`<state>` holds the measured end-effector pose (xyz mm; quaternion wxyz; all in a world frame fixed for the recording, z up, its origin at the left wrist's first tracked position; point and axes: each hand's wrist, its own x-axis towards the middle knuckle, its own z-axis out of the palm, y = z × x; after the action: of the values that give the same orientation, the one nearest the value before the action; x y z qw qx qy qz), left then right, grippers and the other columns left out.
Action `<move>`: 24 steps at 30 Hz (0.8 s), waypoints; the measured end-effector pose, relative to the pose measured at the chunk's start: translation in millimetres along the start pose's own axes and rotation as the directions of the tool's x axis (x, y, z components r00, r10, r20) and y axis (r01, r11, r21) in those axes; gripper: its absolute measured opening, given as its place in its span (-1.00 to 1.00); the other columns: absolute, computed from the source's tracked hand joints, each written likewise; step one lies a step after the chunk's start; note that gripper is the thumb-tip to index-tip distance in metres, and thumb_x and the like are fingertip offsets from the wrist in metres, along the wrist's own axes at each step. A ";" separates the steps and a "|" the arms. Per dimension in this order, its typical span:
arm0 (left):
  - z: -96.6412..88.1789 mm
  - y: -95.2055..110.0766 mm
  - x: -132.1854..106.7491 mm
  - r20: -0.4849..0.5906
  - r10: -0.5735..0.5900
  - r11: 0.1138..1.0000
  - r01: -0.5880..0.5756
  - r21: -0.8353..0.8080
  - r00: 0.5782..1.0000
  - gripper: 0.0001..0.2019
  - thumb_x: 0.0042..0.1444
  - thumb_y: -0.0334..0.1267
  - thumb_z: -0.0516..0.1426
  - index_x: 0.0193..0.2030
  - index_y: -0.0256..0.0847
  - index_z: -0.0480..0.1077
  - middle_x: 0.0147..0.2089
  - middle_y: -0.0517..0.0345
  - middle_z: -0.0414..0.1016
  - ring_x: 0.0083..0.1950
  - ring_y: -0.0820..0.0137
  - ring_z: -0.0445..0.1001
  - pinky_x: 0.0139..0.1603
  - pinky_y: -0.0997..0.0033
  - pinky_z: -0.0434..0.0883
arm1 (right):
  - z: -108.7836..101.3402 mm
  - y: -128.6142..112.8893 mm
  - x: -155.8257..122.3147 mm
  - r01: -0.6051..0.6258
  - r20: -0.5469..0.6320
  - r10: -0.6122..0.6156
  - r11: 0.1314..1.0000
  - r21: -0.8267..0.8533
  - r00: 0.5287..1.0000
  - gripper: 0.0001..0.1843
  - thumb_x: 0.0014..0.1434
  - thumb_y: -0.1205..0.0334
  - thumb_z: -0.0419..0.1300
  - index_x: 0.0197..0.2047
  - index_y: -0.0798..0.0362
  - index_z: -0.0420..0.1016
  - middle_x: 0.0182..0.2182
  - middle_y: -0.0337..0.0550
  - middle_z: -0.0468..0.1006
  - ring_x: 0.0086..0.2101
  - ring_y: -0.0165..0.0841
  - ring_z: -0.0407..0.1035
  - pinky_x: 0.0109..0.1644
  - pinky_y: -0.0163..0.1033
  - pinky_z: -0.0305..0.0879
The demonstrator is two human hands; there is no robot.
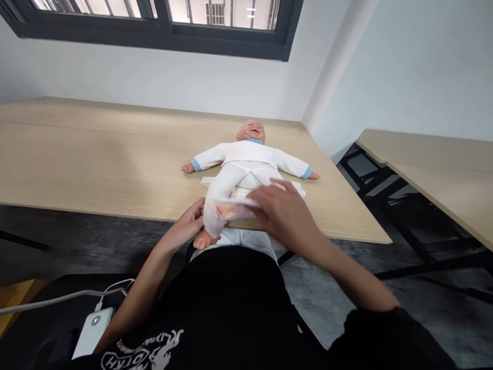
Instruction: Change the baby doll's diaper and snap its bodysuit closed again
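Note:
A baby doll (250, 151) lies on its back on the table, head toward the wall. Its arms are spread, and it wears a white top with blue cuffs and white leggings. One lower leg hangs over the front edge with a bare foot (206, 240). My left hand (192, 218) is closed at that leg, some fingers hidden behind it. Between the legs, my right hand (283, 216) pinches the edge of a white diaper (233, 209) with a coloured print, smeared by motion. White diaper side tabs stick out at both hips.
The wooden table (96, 154) stands against the wall under a window. Past a gap on the right is a second table (435, 159) with black folding legs. At lower left, a white power bank (92, 329) with a cable lies on a dark seat.

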<state>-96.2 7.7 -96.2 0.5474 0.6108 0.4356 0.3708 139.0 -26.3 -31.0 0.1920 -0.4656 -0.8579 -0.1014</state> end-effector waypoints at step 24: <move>82.5 67.1 30.1 0.566 0.507 0.160 -0.716 0.679 0.650 -0.70 0.42 -0.02 0.08 -0.05 -0.19 0.49 0.01 0.03 0.59 0.26 0.13 0.41 0.36 0.00 0.21 | 100.0 153.9 117.1 -0.392 -0.159 0.469 0.847 0.358 0.869 -0.85 0.24 0.16 0.27 -0.26 0.05 0.43 -0.20 0.01 0.54 -0.09 -0.10 0.42 0.10 -0.02 0.31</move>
<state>-0.7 6.0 -40.7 -0.0011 0.9526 0.2120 0.2181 186.8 182.0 -72.7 0.3841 -0.5948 -0.7056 0.0267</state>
